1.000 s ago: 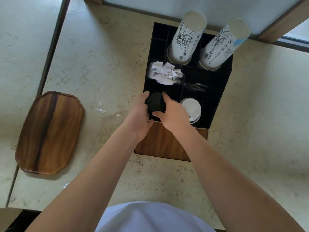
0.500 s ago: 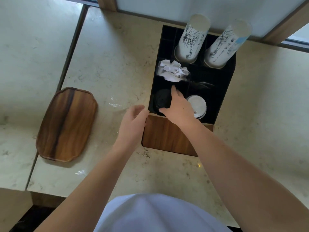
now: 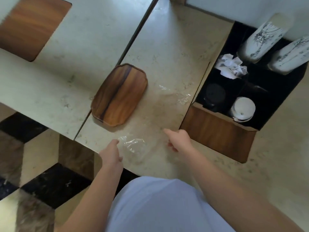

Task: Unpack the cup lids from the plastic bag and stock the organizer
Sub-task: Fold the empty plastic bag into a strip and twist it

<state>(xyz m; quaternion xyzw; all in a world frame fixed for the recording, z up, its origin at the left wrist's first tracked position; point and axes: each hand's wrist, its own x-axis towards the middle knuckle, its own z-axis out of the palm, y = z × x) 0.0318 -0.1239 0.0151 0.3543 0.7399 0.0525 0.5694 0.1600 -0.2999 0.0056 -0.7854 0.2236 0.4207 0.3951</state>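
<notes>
A clear plastic bag (image 3: 150,124) lies flat and see-through on the marble counter between the wooden tray and the organizer. My left hand (image 3: 111,153) touches its near crumpled end at the counter's front edge, fingers apart. My right hand (image 3: 178,139) hovers over the bag's right side, index finger out, holding nothing. The organizer (image 3: 215,133), black inside with a wooden front, stands to the right. Its near left compartment holds black lids (image 3: 214,96) and its near right compartment holds white lids (image 3: 243,108).
A small wooden tray (image 3: 119,95) sits left of the bag. Crumpled white napkins (image 3: 231,66) and two upturned stacks of printed paper cups (image 3: 260,41) fill the organizer's back. A dark seam divides the counter. A patterned floor shows beyond the front edge at lower left.
Both hands left the organizer's black lids and came back left to the plastic bag on the counter. The view swung left, so the organizer now sits at the right.
</notes>
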